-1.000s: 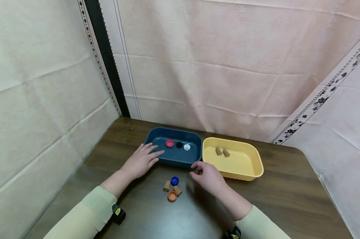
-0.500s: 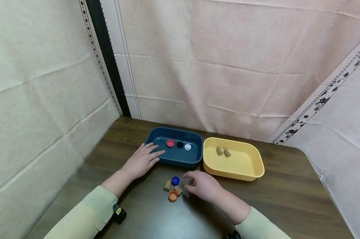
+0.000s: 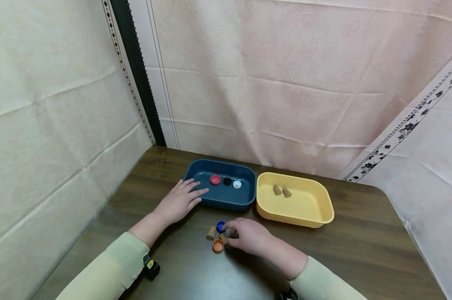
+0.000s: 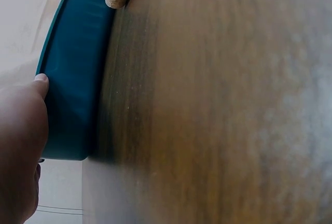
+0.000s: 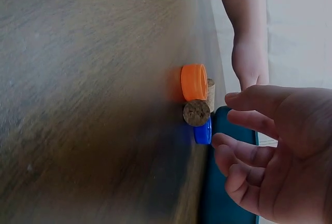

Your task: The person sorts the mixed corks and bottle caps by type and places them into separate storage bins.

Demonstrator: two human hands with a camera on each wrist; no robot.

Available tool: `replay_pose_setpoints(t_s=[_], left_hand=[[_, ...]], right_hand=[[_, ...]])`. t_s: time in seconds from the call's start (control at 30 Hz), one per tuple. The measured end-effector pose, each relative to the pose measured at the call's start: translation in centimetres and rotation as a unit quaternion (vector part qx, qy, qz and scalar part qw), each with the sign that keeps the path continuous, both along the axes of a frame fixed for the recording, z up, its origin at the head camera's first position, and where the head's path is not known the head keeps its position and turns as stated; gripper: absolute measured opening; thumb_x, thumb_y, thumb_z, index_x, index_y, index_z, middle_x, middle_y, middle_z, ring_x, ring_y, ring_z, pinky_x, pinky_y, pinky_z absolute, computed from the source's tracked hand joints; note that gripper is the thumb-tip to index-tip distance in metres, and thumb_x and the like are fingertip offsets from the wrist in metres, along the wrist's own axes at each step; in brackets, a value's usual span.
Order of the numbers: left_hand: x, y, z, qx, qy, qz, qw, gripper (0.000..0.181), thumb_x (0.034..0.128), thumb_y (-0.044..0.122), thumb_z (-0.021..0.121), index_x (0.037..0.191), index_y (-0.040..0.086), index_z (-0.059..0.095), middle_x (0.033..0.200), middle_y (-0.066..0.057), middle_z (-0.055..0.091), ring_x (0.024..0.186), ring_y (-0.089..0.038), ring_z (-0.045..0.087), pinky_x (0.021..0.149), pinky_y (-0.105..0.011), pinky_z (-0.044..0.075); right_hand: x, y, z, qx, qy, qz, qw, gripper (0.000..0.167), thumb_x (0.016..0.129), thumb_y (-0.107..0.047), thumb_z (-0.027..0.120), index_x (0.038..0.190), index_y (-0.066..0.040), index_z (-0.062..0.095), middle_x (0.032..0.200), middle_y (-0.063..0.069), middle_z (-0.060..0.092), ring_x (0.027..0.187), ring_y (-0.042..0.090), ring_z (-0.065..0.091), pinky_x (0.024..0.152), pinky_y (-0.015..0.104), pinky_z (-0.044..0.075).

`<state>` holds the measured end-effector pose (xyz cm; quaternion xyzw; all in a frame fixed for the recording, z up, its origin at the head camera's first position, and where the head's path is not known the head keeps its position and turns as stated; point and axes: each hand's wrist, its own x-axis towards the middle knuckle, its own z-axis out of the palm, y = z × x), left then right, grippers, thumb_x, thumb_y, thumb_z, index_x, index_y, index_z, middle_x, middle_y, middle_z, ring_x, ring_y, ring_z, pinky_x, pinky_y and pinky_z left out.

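My left hand [image 3: 177, 204] rests on the near left rim of a dark blue tub [image 3: 226, 204], its fingers spread and its thumb at the edge in the left wrist view. Just right of a small cluster on the table, my right hand [image 3: 248, 236] hovers with bent fingers parted from the thumb. Nothing shows between them in the right wrist view. The cluster has a blue bottle cap [image 3: 220, 226], an orange bottle cap [image 5: 194, 82] and two corks, one cork [image 3: 211, 233] at the left and another cork [image 5: 196, 113] nearest my right hand, partly hidden in the head view.
Inside the blue tub lie a red cap [image 3: 215, 179], a black cap [image 3: 227, 181] and a white cap [image 3: 237, 184]. A yellow tub [image 3: 308, 204] stands beside it on the right, with two corks [image 3: 277, 190] in it. Cloth hangs behind the wooden table [image 3: 360, 241].
My right hand has moved left and toward me, from the near side of the tubs to the cluster of caps and corks. My left hand has stayed on the blue tub.
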<state>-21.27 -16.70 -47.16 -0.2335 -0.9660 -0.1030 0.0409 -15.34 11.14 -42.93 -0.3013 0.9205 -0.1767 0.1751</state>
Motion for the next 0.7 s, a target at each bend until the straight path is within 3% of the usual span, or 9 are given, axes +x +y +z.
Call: replay_pose_setpoints(t_s=[0.3, 0.7], left_hand=[[0.1, 0.1, 0.1, -0.006, -0.007, 0.003, 1.0, 0.046, 0.1053, 0.049, 0.038, 0.15, 0.039, 0.043, 0.157, -0.004, 0.039, 0.149, -0.03, 0.023, 0.119, -0.056, 0.014], [0.0, 0.0, 0.1, -0.007, -0.005, 0.002, 1.0, 0.046, 0.1054, 0.048, 0.038, 0.15, 0.039, 0.042, 0.157, -0.004, 0.039, 0.148, -0.03, 0.023, 0.118, -0.058, 0.017]], right_hand=[[0.1, -0.8, -0.6, 0.023, 0.006, 0.027, 0.9994, 0.03, 0.089, -0.03, 0.074, 0.119, -0.024, 0.071, 0.084, -0.007, 0.059, 0.072, 0.006, 0.051, 0.064, 0.024, 0.047], [-0.1, -1.2, -1.0, 0.036, 0.012, 0.027, 0.9989, 0.03, 0.09, -0.028, 0.074, 0.119, -0.023, 0.071, 0.084, -0.008, 0.059, 0.07, 0.007, 0.051, 0.063, 0.024, 0.047]])
